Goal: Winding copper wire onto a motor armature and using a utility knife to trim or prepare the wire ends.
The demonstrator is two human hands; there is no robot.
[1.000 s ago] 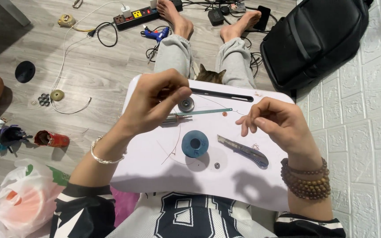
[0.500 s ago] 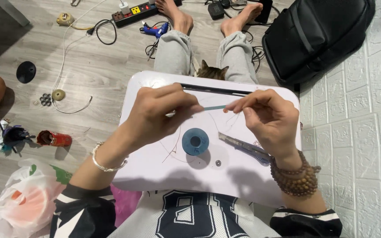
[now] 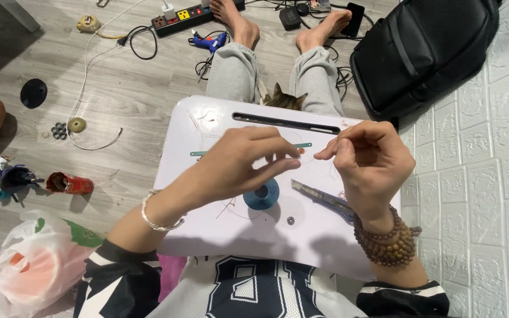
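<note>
Blue spool [image 3: 262,195] lies below both hands [image 3: 248,162] — ungripped.

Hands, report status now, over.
Left hand and right hand raised over white lap tray, fingertips pinched close together; anything held too fine to see. Blue spool and utility knife on tray below.

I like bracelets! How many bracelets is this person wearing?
2 kinds show: a thin silver bracelet on the left wrist, and a brown bead bracelet wrapped in several loops on the right wrist. Sleeves may hide more.
</note>
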